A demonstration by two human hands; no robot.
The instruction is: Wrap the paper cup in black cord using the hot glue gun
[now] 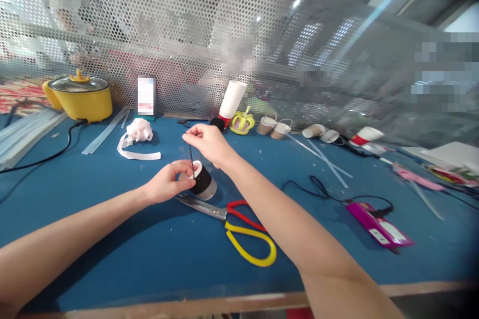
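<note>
My left hand (pixel 172 179) is closed around the rim of a short pale cardboard tube (pixel 208 190), which lies tilted and has a black band (pixel 202 179) wrapped around it. A thin black cord (pixel 191 154) runs up from the tube near my left thumb. Above it, my right hand (pixel 205 142) pinches the upper end of that cord, holding it taut. Large scissors (pixel 215 211), with one red and one yellow handle, lie just in front of the tube, partly behind my right forearm.
A yellow electric pot (pixel 88 102) and crumpled white ribbon (pixel 139 131) stand at left. Stacked paper cups (pixel 232 99), small tube baskets (pixel 280 129) and clear glue sticks (pixel 322 159) lie farther back. A purple power strip (pixel 377 227) with black cable sits right. Perforated metal panels (pixel 179 35) close the back.
</note>
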